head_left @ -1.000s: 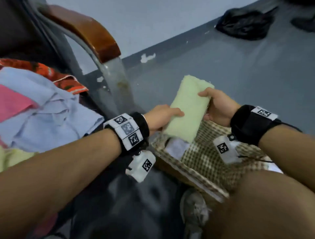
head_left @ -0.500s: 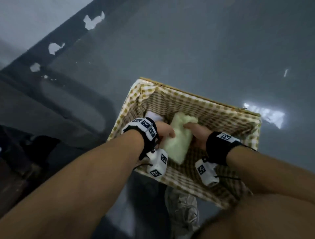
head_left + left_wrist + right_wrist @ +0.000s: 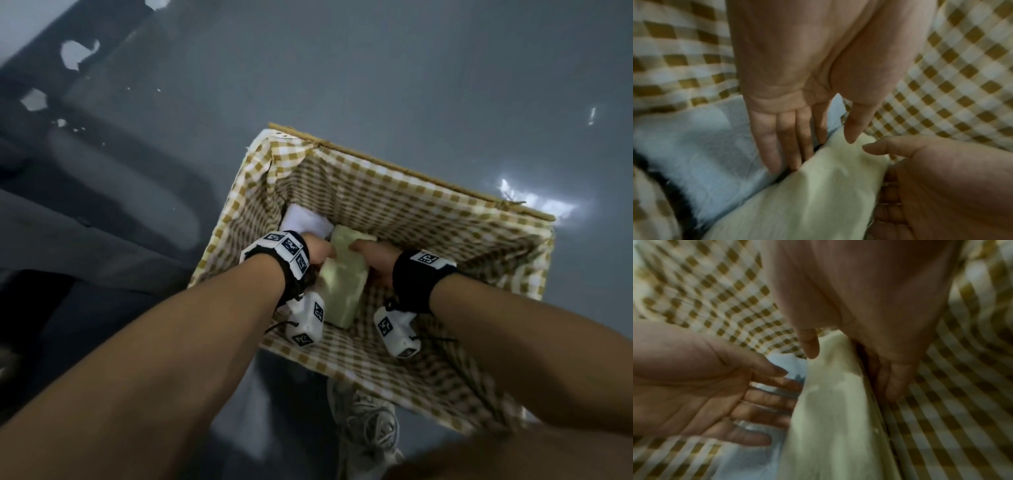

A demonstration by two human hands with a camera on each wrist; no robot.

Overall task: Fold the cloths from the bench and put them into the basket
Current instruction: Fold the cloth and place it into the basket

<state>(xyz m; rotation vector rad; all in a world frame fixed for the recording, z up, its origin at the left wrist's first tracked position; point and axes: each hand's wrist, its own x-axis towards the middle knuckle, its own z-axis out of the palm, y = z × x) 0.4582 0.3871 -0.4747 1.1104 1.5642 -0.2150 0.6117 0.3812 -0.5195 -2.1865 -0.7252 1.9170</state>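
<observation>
A folded pale green cloth (image 3: 342,284) lies low inside the gingham-lined basket (image 3: 411,173), held between both hands. My right hand (image 3: 373,257) grips its right edge, thumb on top and fingers curled beneath (image 3: 890,386). My left hand (image 3: 322,253) lies along its left edge with straight fingers (image 3: 777,154) tucked under the cloth, its thumb hovering over the corner. A folded white cloth (image 3: 305,219) lies in the basket's far left corner, against the green cloth (image 3: 818,203).
The basket stands on a grey floor (image 3: 376,68). A grey sneaker (image 3: 366,421) sits just in front of its near wall. The dark bench frame (image 3: 68,212) is at the left. The basket's right half (image 3: 462,274) shows only lining.
Both hands carried the green cloth from above the basket rim down into the basket. The head view swung away from the bench pile and now looks straight down into the basket.
</observation>
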